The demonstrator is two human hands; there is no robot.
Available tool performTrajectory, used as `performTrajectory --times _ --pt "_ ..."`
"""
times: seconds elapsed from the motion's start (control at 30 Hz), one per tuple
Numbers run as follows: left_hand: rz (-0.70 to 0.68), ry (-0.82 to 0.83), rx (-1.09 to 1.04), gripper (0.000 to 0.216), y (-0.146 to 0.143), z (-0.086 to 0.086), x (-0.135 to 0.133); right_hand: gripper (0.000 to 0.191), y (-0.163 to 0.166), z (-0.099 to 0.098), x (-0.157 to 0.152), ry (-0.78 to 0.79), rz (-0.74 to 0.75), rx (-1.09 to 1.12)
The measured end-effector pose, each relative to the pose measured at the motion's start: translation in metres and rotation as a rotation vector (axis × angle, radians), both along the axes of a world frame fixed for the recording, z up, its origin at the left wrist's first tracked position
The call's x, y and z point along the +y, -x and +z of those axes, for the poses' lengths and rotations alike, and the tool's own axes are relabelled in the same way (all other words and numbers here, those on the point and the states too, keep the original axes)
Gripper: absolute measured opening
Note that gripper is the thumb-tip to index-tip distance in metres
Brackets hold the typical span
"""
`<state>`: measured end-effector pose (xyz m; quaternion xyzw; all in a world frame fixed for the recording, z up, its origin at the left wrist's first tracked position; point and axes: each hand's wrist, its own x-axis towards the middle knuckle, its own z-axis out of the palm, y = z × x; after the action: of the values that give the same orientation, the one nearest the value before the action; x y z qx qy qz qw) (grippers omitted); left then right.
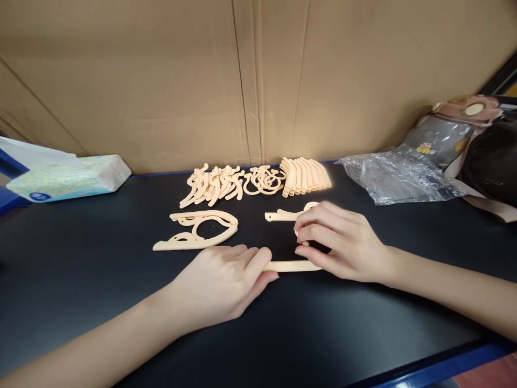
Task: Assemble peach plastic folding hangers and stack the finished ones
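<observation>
My left hand (232, 277) is closed around one end of a beige plastic arm (293, 266) of a folding hanger, just above the black table. At the arm's other end is my right hand (343, 242), its thumb and fingers pinched at the hanger's joint. A small beige piece shows between those fingertips; its shape is mostly hidden. The hanger's second arm (279, 216) reaches left from behind my right fingers. To the left lies another folded hanger (216, 220), with its two arms side by side and a curved hook between them.
Behind the hangers are piles of loose beige parts: curved arms (214, 183), hooks (264, 180) and a row of straight arms (307, 175). A tissue pack (76, 175) lies left. Clear plastic wrap (399, 175) and a transparent bottle (440, 137) are right. Cardboard (161, 81) stands behind.
</observation>
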<state>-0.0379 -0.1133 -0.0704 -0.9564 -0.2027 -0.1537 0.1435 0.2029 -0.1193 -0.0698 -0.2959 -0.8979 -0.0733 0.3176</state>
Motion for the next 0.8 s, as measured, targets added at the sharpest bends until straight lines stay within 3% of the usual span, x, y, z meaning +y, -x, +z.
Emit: performTrajectory --times 0.2,0.67,0.8 --pt "0.001 -0.002 0.0 0.034 0.001 0.001 0.0 0.019 -0.006 0.0 0.009 0.014 -0.128 -0.007" --pt "-0.051 0.007 0.06 0.015 0.0 0.005 0.001 0.018 -0.006 -0.004 0.013 0.132 -0.147 0.004" --pt "-0.098 -0.105 0.061 0.02 0.0 0.004 0.001 0.017 -0.008 -0.006 0.015 0.207 -0.199 0.018"
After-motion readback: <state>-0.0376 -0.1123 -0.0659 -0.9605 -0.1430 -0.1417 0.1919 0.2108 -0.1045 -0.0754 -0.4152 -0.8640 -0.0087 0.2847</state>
